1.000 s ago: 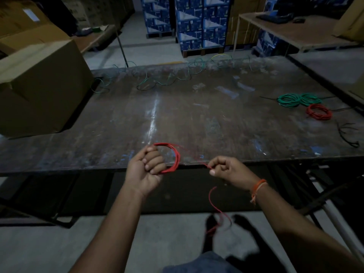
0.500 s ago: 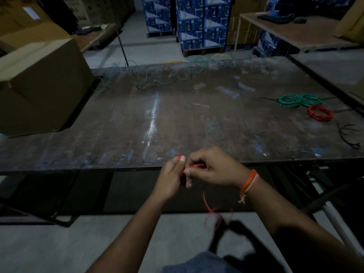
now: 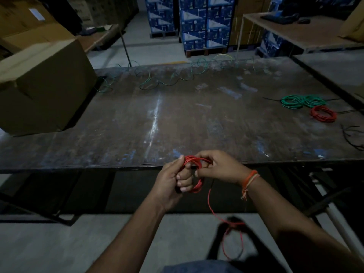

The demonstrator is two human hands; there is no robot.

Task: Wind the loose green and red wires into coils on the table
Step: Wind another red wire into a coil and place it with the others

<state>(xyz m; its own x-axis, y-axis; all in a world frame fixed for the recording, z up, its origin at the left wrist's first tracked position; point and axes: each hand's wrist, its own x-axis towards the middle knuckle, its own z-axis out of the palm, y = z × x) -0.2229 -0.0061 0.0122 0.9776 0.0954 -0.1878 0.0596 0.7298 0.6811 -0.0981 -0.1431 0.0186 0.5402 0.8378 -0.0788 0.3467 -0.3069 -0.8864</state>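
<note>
Winding thin red wire coil (image 3: pixel 194 174) at the worn metal surface (image 3: pixel 157 119) edge, left hand (image 3: pixel 173 182) gripping, right hand (image 3: pixel 214 168) pinching; tail still dangling, loose green wire (image 3: pixel 167 79) far side untouched.

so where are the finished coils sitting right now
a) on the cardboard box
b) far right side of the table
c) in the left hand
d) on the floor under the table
b: a green coil and a red coil lie side by side on the table at its far right; the hands hold only a part-wound red wire.
</note>
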